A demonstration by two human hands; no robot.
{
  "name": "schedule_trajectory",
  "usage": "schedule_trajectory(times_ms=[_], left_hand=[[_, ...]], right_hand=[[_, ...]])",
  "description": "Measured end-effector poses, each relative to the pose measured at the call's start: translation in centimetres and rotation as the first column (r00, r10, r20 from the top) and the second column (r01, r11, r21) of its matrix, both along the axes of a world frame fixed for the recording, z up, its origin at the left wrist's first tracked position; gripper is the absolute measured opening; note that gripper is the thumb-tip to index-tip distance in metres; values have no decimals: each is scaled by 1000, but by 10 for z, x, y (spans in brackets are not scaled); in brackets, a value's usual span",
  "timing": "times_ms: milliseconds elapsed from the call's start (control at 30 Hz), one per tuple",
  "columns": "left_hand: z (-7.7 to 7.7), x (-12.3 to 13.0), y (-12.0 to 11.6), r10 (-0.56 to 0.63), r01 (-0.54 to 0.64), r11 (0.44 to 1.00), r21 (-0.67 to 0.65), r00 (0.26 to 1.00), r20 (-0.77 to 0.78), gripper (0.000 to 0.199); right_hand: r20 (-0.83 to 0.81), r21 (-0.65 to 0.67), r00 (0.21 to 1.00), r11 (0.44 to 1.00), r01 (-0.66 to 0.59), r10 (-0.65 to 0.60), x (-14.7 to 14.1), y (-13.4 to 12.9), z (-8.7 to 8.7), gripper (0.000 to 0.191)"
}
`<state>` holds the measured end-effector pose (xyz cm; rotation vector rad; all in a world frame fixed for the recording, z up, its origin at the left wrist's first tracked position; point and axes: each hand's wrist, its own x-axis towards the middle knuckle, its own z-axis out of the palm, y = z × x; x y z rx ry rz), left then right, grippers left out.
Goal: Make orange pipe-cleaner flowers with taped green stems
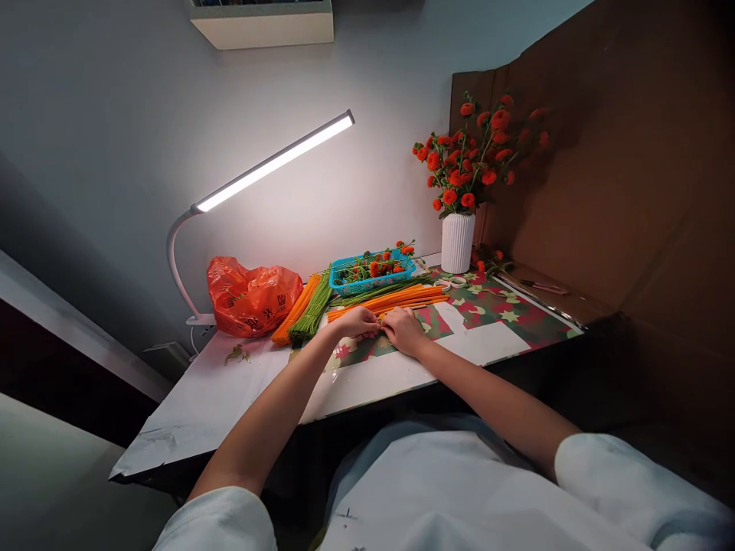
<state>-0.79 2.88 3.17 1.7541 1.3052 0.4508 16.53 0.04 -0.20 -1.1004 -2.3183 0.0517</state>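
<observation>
My left hand (358, 323) and my right hand (404, 330) meet over the table mat, fingertips pinched close together. What they hold between them is too small to make out. Just beyond the fingers lies a spread of orange pipe cleaners (422, 295). Green pipe cleaners (311, 312) lie bundled beside another orange bundle (295, 312), to the left of my left hand. Behind the hands stands a blue basket (367, 285) with pipe-cleaner flowers (376, 268), orange heads on green stems.
An orange plastic bag (253, 297) sits at the left near a lit desk lamp (276, 162). A white ribbed vase (458, 243) of orange flowers (459, 157) stands back right. Scissors (456, 282) lie before it. A cardboard sheet (620, 168) walls the right side.
</observation>
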Motion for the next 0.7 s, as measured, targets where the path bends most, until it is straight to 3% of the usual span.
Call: schedule_trajectory(times_ms=[100, 200, 333, 467, 567, 700], left_hand=[[8, 3, 1, -40, 30, 998, -63, 984, -175, 19], [9, 8, 2, -67, 63, 998, -23, 951, -302, 17], [3, 9, -2, -70, 138, 976, 171, 932, -355, 15], [-4, 7, -8, -48, 228, 894, 385, 905, -423, 19], [-6, 6, -10, -33, 246, 837, 489, 914, -404, 24], [-10, 4, -10, -59, 198, 857, 475, 955, -291, 31]], right_hand=[[-7, -32, 1000, 999, -19, 19, 1, -1, 1, 16], [-11, -51, 1000, 998, -23, 22, 1, -1, 2, 15], [-18, -52, 1000, 999, -14, 13, 1, -1, 2, 15], [-10, -42, 1000, 999, -4, 4, 0, 0, 1, 17], [-6, -31, 1000, 999, 7, -7, 1, 0, 0, 17], [-10, -13, 1000, 1000, 6, -6, 0, 1, -2, 16]])
